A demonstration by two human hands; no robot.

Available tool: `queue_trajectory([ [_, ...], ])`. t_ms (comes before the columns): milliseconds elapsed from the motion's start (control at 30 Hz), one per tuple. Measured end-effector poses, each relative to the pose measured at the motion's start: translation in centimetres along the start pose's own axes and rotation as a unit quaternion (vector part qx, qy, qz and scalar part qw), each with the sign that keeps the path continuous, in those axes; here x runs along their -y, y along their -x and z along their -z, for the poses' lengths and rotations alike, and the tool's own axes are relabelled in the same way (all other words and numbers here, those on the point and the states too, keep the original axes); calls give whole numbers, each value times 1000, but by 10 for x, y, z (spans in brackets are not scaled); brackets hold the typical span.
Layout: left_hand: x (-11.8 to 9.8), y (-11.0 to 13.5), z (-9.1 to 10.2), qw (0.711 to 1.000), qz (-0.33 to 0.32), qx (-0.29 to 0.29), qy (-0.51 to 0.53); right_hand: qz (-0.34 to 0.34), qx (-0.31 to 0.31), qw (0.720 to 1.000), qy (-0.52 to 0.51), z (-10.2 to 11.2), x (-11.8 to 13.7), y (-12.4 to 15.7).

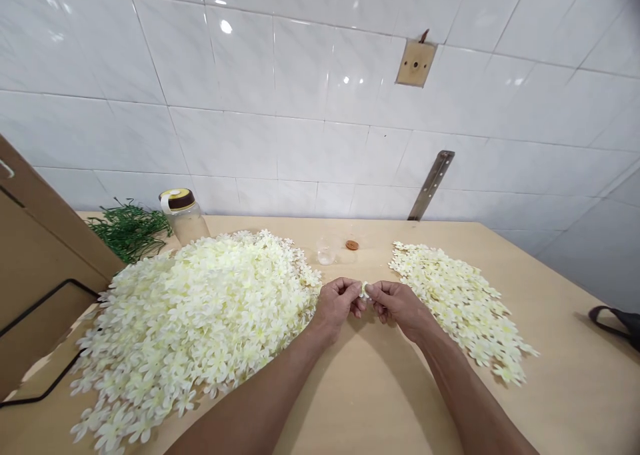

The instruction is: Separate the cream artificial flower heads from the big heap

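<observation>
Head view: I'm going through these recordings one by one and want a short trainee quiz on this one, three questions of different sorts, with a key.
1. True or false: the larger flower pile lies on the left hand's side, the smaller flower pile on the right hand's.
2. Which thing stands next to the green sprigs?
A) the metal bracket
B) the clear bottle
C) the black strap
3. Fill in: the fingertips of both hands meet at a small pale ____.

Key:
1. True
2. B
3. flower
</observation>
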State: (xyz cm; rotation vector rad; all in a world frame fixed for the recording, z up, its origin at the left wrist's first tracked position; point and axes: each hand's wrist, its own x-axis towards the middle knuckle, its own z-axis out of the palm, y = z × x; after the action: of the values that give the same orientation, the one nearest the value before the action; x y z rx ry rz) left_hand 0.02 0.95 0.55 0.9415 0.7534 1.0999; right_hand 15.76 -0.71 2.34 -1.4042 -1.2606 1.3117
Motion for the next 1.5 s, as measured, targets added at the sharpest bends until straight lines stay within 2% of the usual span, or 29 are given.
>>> queue_trajectory([
  [300,4,-5,3,999,5,-33,34,-20,-7,1000,-16,12,11,7],
  [400,6,-6,2,998,4,-41,43,0,-26,999,-34,17,15,7],
  [500,5,-5,1,998,6,-46,39,32,-27,998,-49,13,21,5],
  [633,3,-3,0,998,3,-43,42,53,13,998,-15,-7,33,1],
  [767,3,-4,0,998,-14,-20,54,61,70,996,13,-43,54,-5],
  [900,5,-2,4,998,-16,-55,-16,74,69,989,108,-88,88,-7],
  [967,5,0,6,997,-36,-67,-22,109,135,975,140,-102,102,-10],
  [1000,5,0,6,996,-48,-70,-14,132,144,969,148,-103,105,-13],
  [1033,4,1,6,996,-50,-71,-5,156,114,969,154,-100,105,-17],
  [1100,3,0,5,998,-23,-51,7,188,-6,969,162,-81,96,-24],
  [1167,3,-2,3,999,-11,-41,23,172,-113,967,149,-52,78,-30],
  [1233,4,-4,2,998,-17,-47,30,120,-163,971,124,-23,57,-30],
  [1267,4,-5,1,998,-19,-51,27,84,-151,978,119,-11,47,-28],
  [1333,5,-6,1,998,-26,-53,18,28,-81,992,90,1,30,-21],
  [1433,5,-6,1,998,-34,-53,5,8,14,999,40,-2,16,-12],
  [1500,6,-6,1,998,-40,-57,-4,15,30,999,21,-8,13,-9],
])
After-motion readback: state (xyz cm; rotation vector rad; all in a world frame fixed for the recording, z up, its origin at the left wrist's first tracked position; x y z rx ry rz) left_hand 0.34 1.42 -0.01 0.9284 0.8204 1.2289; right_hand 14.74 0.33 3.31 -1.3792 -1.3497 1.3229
